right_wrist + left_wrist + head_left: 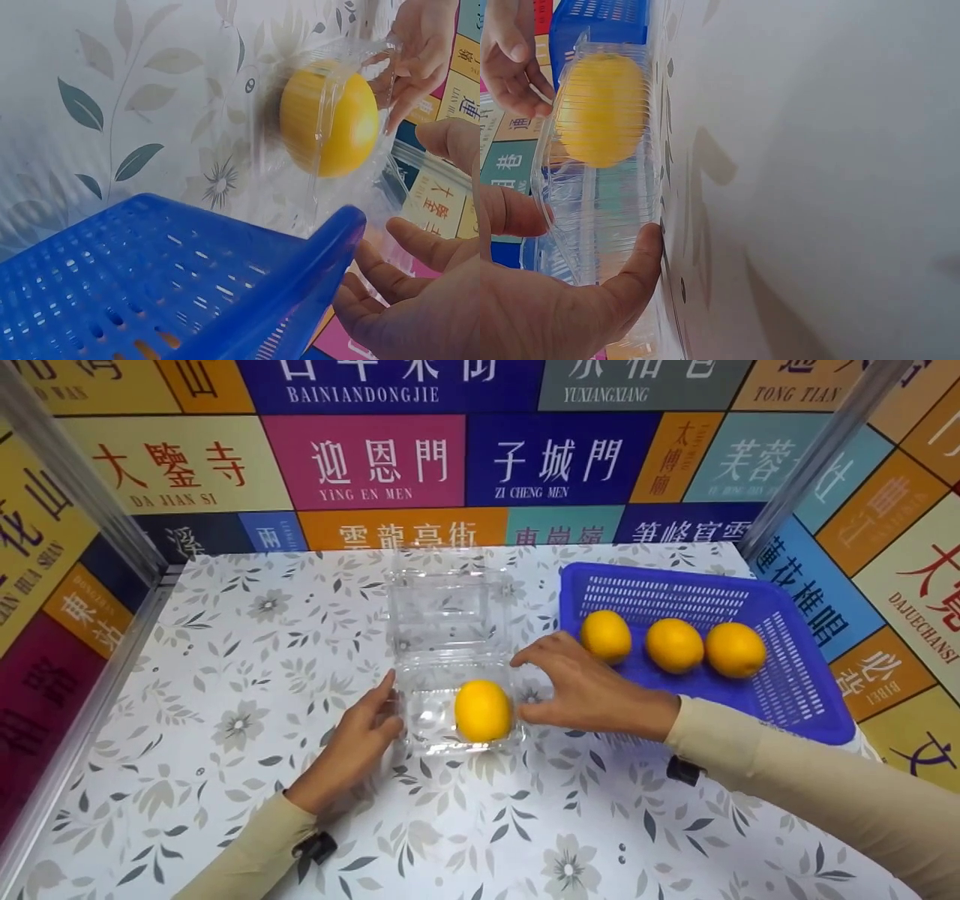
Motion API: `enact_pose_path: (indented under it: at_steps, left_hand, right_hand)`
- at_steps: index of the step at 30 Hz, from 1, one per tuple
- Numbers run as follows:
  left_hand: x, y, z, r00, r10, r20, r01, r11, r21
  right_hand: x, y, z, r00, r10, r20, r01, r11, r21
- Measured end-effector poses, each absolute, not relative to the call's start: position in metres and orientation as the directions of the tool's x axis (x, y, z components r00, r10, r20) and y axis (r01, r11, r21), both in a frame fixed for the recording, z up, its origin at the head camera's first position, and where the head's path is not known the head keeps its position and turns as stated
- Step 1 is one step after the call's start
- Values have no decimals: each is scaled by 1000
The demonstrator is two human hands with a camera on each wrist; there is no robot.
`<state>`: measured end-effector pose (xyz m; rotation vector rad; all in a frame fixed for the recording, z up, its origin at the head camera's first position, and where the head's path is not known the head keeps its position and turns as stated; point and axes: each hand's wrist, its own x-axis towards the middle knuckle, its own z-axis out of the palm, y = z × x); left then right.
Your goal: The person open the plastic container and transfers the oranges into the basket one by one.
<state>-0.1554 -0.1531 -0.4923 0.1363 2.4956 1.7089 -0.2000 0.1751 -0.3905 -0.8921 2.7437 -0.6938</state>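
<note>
A clear plastic clamshell box (429, 716) stands with its lid (450, 611) laid back toward the far wall. One oval yellow-orange fruit (484, 711) lies in its right half. At the box's left side is my left hand (352, 746); in the left wrist view its thumb meets the rim and a finger (641, 259) lies low against the wall. My right hand (592, 690) hovers just right of the box, fingers spread and bent a little, holding nothing. In the right wrist view the fingers (420, 244) appear beside the basket's edge.
A blue perforated basket (817, 690) stands at the right with three more yellow-orange fruits (675, 646) along its far side. Its left rim is close to my right hand. Printed wall panels (367, 461) and metal posts (817, 450) bound the flowered tabletop (240, 727).
</note>
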Motion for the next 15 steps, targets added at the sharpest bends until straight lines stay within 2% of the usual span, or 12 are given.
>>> enact_pose_path:
  at_steps: [15]
  left_hand:
    - [-156, -154, -495, -988, 145, -45, 13, 378, 926]
  right_hand:
    - [-200, 159, -402, -761, -648, 6, -578, 675, -459]
